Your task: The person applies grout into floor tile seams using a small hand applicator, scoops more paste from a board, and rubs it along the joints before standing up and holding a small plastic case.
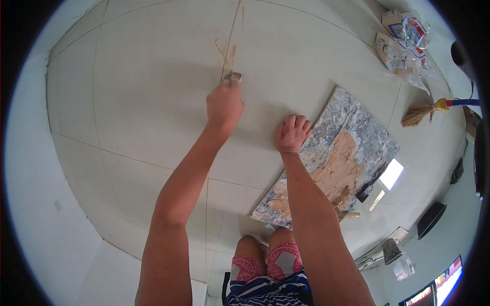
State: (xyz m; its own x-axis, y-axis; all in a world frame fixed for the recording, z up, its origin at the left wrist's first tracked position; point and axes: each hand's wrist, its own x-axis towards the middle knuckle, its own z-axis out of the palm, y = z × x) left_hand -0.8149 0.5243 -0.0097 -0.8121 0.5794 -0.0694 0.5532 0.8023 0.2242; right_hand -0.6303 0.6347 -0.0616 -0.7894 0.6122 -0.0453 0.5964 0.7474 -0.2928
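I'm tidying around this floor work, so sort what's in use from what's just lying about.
Apparently in use:
small flat tool in the left hand
tan paste on the mottled grey board
tan-smeared floor joint

Seemingly lying about:
straw broom
crumpled plastic packaging

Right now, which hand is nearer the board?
The right hand, beside the board; the left hand is farther off, holding a small flat tool.
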